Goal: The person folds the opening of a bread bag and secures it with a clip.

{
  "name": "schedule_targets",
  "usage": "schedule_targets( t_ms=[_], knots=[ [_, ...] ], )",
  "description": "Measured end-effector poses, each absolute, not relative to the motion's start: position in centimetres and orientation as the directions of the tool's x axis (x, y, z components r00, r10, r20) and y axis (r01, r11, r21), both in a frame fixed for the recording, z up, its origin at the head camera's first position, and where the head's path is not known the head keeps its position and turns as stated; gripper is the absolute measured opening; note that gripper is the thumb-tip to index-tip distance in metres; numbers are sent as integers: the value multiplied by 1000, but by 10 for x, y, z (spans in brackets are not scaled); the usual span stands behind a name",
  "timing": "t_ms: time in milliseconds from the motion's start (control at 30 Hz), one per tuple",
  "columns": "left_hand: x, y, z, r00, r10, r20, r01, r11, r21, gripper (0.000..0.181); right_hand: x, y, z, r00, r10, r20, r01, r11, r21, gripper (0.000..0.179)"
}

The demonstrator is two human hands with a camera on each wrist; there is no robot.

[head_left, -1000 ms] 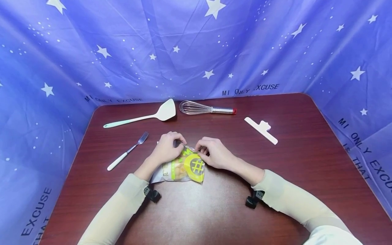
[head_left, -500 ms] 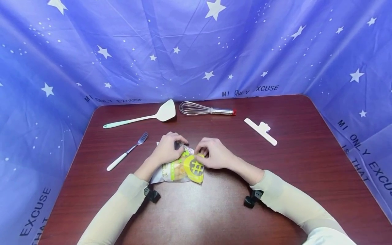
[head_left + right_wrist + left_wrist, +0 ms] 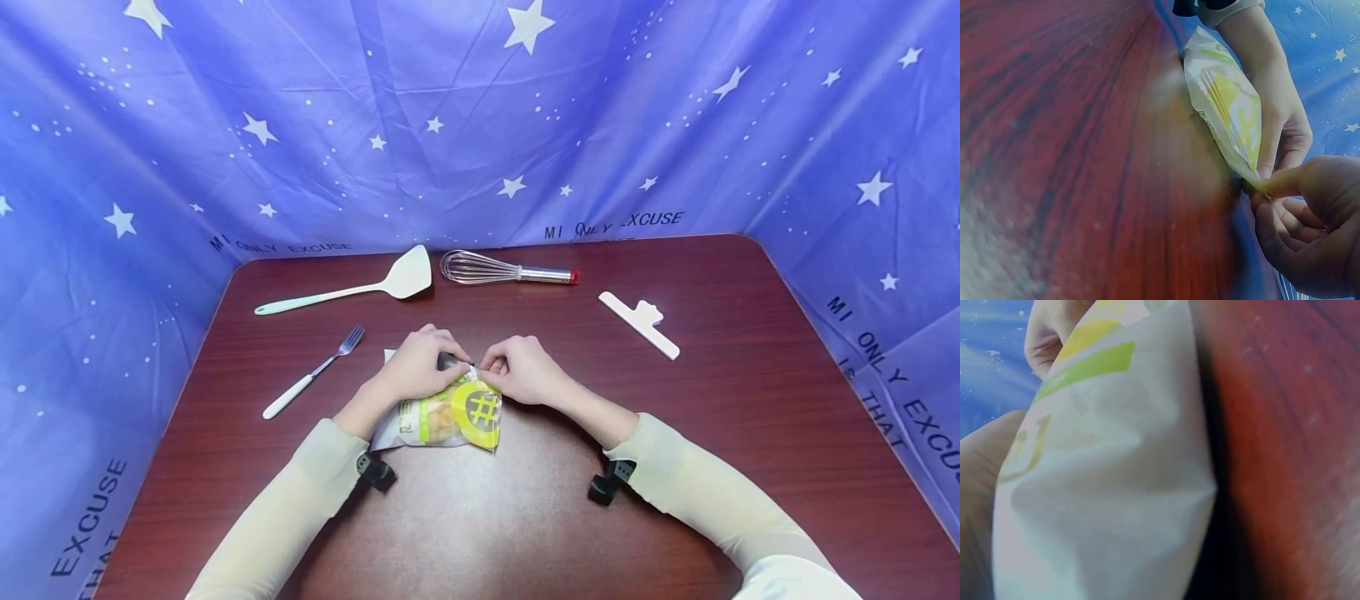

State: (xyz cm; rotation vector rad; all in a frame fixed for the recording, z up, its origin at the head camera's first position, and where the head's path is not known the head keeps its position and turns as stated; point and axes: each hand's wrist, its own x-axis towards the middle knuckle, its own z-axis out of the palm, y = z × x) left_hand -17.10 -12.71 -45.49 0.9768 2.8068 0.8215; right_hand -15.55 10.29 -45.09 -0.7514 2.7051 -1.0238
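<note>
A plastic snack bag (image 3: 438, 421), white with yellow and green print, lies on the table between my two hands. My left hand (image 3: 420, 362) pinches its far edge between thumb and fingers. Close beside those fingertips, my right hand (image 3: 528, 373) pinches the same edge near the right corner; in the right wrist view, thumb and curled fingers of the right hand (image 3: 1319, 222) meet on the bag's tip. Most of the left wrist view is filled by the bag's pale side (image 3: 1110, 469). Whether the bag is torn at that edge I cannot tell.
On the dark red table (image 3: 465, 525) lie a fork (image 3: 311, 375) to the left, a white spatula (image 3: 405, 273) and a whisk (image 3: 510, 269) at the back, and a white clip (image 3: 640, 323) to the right. A blue starry curtain (image 3: 450, 167) surrounds the table.
The left hand's fingertips have slid right along the bag's edge, closer to the right hand. The right hand has shifted slightly at the corner. The bag has stayed nearly in place.
</note>
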Motion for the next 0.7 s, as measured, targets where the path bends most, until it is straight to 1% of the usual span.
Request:
schedule_targets(
  t_ms=[100,300,567,700],
  knots=[
    [-172,-127,-452,-788,608,99,573,663,482,12,-155,102,-450,-869,-494,27,-383,638,-668,9],
    [-178,-134,-443,-791,609,51,552,676,488,12,-155,102,-451,-877,-479,47,-382,635,-671,12],
    [-185,-153,-440,-844,535,40,497,751,435,10,-154,104,-451,-880,-471,58,-384,636,-669,13],
    [-183,-154,-441,-847,528,59,501,757,419,9,-154,104,-452,-879,-471,71,-392,631,-669,12]
  ],
)
